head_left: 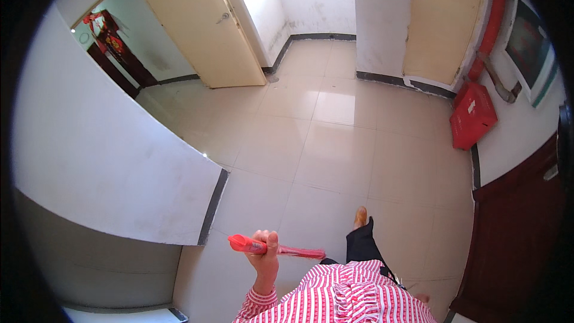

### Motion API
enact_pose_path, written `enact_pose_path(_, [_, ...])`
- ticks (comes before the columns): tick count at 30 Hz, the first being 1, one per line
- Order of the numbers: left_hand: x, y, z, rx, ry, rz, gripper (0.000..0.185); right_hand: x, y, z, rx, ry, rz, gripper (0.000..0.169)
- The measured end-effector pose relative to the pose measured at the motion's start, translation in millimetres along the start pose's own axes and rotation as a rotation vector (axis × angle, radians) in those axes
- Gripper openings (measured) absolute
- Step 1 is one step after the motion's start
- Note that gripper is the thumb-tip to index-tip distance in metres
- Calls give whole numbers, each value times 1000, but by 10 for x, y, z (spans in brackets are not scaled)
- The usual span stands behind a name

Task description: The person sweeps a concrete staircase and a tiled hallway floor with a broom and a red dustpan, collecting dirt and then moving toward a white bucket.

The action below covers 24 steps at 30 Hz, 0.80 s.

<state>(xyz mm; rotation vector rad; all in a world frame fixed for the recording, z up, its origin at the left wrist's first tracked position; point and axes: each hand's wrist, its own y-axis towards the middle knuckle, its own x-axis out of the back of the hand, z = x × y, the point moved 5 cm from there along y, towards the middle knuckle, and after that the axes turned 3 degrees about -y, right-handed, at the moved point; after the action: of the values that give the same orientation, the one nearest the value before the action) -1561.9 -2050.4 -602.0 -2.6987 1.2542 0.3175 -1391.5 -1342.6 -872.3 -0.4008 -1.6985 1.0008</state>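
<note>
My left hand (264, 255) is closed around the red plastic handle of a brush or small broom (246, 244), held out to the left of my striped shirt. Its pinkish-red bristled part (302, 252) points right, above the floor tiles; its exact type cannot be told. Of my right hand (422, 298) only a small blurred part shows, low beside the right side of the shirt, mostly hidden, so its grip cannot be made out. Close to it a black strap (388, 273) hangs at the shirt's edge. A tan shoe (360, 215) shows below a black trouser leg.
Glossy tiles (336, 157) cover the hallway floor. A white wall corner (210, 206) stands at left, an open cream door (202, 31) beyond it. At right are a red box (474, 114), a red pipe (489, 31) and a dark red door (515, 233). Another cream door (441, 27) is shut.
</note>
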Motion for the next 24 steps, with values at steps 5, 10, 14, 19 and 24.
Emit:
enact_pose_path(5, [-845,1720,353,-101,60,-67,27,-326,1000,2301,234,-486,218,26])
enact_pose_path(10, [-1999,4127,1080,-278,-84,-131,27,769,2715,6024,783,-1366,-40,23])
enact_pose_path(14, [-2913,4668,1082,-252,-19,-33,23,1171,2123,8673,559,-113,-91,21])
enact_pose_path(19, [-3036,4662,839,-296,-127,111,24,550,-171,10559,1129,-36,333,32])
enact_pose_path(24, [-3220,4785,929,-337,-247,202,24,-522,-2087,10296,1382,-199,828,41])
